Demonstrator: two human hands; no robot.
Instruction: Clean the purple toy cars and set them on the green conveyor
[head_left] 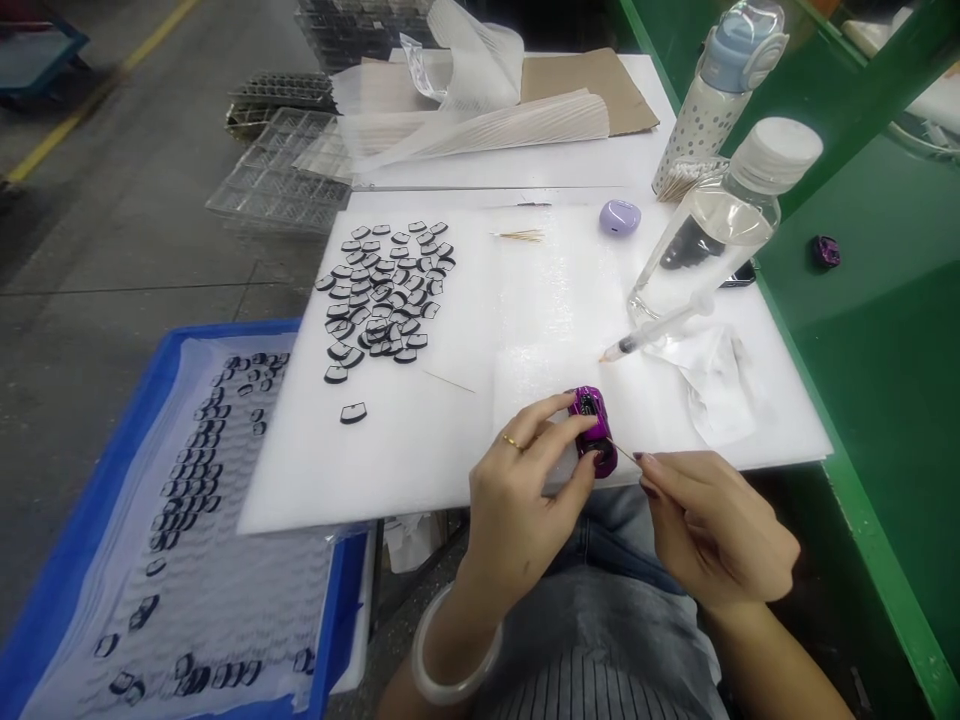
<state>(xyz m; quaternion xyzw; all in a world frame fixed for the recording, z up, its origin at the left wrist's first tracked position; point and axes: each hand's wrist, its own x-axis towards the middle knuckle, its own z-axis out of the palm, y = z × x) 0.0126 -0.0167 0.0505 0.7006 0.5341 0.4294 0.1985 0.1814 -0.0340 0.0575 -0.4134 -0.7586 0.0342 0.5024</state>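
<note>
At the front edge of the white foam-like sheet (442, 450), my left hand (525, 490) grips a small glossy purple casing (604, 458) with a dark inside. My right hand (712, 520) pinches a thin stick (624, 453), whose far end reaches the casing's right side; whether it touches is too small to tell. A syringe (652, 335) with an orange tip lies just beyond the casing. Many small dark-edged curved pieces (382, 300) are spread over the left half of the sheet, and one lone piece (353, 413) sits nearer the front.
A clear liquid bottle (705, 250), a dotted flask (709, 105) and a crumpled tissue (716, 385) stand or lie at right. A lilac case (619, 217) and loose sticks (521, 236) lie farther back. Below left is a blue tray (97, 480) with more pieces. Another purple casing (825, 252) rests on green.
</note>
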